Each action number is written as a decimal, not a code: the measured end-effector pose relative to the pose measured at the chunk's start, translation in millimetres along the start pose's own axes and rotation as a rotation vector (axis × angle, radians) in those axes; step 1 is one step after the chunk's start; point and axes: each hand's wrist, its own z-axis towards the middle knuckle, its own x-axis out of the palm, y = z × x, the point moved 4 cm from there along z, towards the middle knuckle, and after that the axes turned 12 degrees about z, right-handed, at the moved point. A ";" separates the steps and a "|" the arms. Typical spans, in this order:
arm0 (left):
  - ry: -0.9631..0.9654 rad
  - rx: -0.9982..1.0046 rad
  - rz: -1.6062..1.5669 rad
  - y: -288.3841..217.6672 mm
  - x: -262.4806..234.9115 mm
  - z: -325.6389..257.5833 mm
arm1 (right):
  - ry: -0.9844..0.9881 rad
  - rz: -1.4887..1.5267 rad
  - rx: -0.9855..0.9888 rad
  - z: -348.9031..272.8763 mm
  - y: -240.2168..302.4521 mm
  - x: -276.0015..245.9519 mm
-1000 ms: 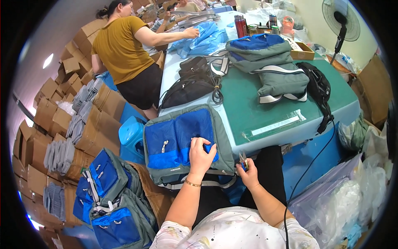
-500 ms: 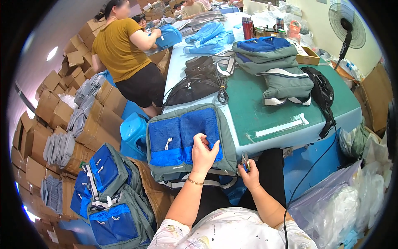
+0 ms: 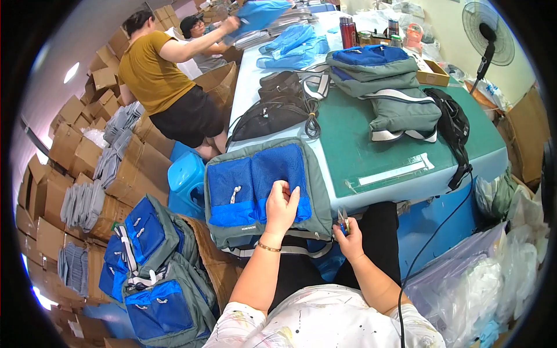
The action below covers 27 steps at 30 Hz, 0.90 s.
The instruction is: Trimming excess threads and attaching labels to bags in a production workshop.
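A grey-green bag [image 3: 316, 174] with two blue mesh pockets [image 3: 278, 168] lies at the near table edge, partly over my lap. A white cord pull hangs on its left pocket, and a white strap [image 3: 313, 252] loops out below. My left hand [image 3: 282, 207] is over the right pocket, fingers curled and thumb near the forefinger; whatever they pinch is hidden or too small to make out. Right of the bag, my right hand [image 3: 349, 239] is closed round small scissors [image 3: 343, 220], blades pointing up and slightly apart.
More grey-and-blue bags [image 3: 159, 310] are piled at lower left, beside a blue stool [image 3: 185, 177]. A green mat [image 3: 371, 168], black bags [image 3: 278, 119] and folded grey bags [image 3: 400, 110] occupy the table. A black cable [image 3: 426, 255] hangs at right. A co-worker [image 3: 162, 75] stands at far left.
The co-worker in the mustard top has swung a light-blue piece upward and leaned left; another person now shows behind. My hands and the bag have barely moved.
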 end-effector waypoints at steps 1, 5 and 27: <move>0.005 -0.001 -0.026 0.1 -0.2 -0.3 | 0.004 0.012 -0.001 -0.1 2.1 1.0; 0.001 0.010 -0.024 -0.3 0.5 -1.8 | 0.002 -0.047 -0.069 -0.3 1.0 -0.1; 0.096 -0.117 -0.119 4.2 -4.8 1.4 | -0.032 -0.025 -0.064 -0.2 10.7 0.7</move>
